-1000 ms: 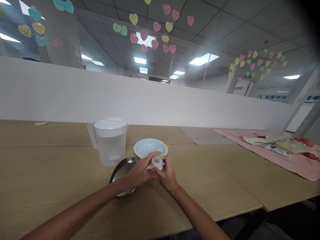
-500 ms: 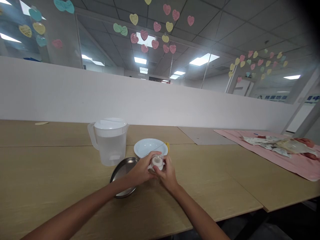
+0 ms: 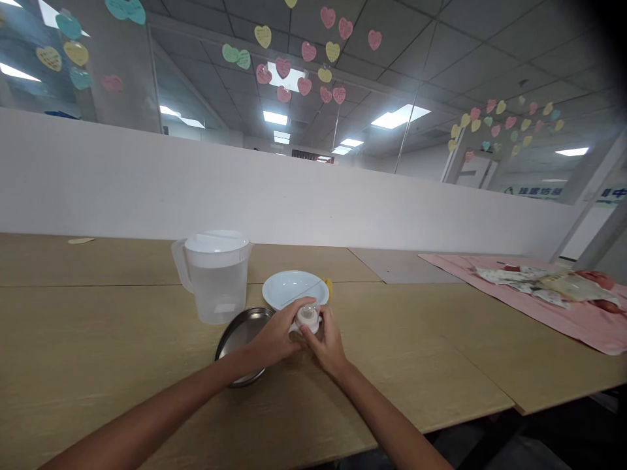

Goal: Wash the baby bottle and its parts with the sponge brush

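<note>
Low in mid-view, a bottle [image 3: 308, 316] is held upright between two hands.
The left hand [image 3: 280, 334] curls round it from nine o'clock and the right hand [image 3: 328, 336] from three, its thumb pressed near the white collar; whether the base touches the worktop [image 3: 122, 346] cannot be told. Hardly anything has changed since a second ago: the grip and place match, so the work seems to be at the same stage, the clear cap in place over the teat. A bowl [image 3: 268, 290] lies just beyond at eleven o'clock, a yellow item [image 3: 328, 285] by its rim; a steel dish [image 3: 240, 331] at eight, partly behind the left forearm; a lidded jug [image 3: 220, 287] at ten; a pink cloth [image 3: 578, 323] well apart at three.
</note>
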`<action>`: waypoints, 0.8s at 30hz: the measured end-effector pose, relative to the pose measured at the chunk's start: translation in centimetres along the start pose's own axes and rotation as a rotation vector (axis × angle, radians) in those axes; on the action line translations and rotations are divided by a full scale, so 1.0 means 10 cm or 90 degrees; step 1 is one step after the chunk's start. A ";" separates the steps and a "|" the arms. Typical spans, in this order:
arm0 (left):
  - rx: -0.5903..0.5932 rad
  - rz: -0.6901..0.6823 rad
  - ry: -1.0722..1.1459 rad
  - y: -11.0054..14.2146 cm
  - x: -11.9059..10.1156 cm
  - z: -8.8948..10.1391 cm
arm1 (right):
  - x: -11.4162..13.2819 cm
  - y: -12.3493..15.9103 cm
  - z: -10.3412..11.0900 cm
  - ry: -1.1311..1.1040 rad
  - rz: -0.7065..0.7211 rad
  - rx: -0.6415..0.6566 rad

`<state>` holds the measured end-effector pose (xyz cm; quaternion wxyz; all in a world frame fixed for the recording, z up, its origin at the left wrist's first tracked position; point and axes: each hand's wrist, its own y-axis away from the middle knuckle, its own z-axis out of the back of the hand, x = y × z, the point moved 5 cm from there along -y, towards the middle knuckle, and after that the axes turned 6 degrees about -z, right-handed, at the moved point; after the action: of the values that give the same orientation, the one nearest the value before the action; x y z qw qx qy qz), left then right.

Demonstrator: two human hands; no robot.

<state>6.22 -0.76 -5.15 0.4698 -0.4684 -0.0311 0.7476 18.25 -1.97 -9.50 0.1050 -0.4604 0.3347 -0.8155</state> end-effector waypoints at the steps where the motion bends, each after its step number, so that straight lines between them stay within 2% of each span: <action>1: -0.004 -0.002 0.000 0.01 0.01 -0.01 | 0.00 0.00 0.00 0.000 0.006 0.005; 5: 0.028 -0.002 0.022 0.04 0.02 -0.01 | -0.03 0.01 0.00 -0.013 0.025 0.014; 10: 0.078 -0.017 0.025 0.03 0.00 0.08 | -0.12 0.01 -0.01 -0.031 -0.010 0.024; 14: 0.056 -0.027 0.043 -0.01 0.02 0.17 | -0.13 0.02 -0.02 -0.019 0.000 0.021; 19: 0.039 -0.034 0.044 -0.02 0.02 0.17 | -0.12 0.02 -0.04 0.000 0.030 0.003; 24: 0.031 0.037 0.043 0.00 -0.01 0.17 | -0.13 0.03 -0.02 0.029 0.050 -0.017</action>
<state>5.00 -0.18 -4.09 0.4602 -0.4823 0.0165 0.7453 18.73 -1.48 -10.65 0.1227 -0.4298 0.3658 -0.8164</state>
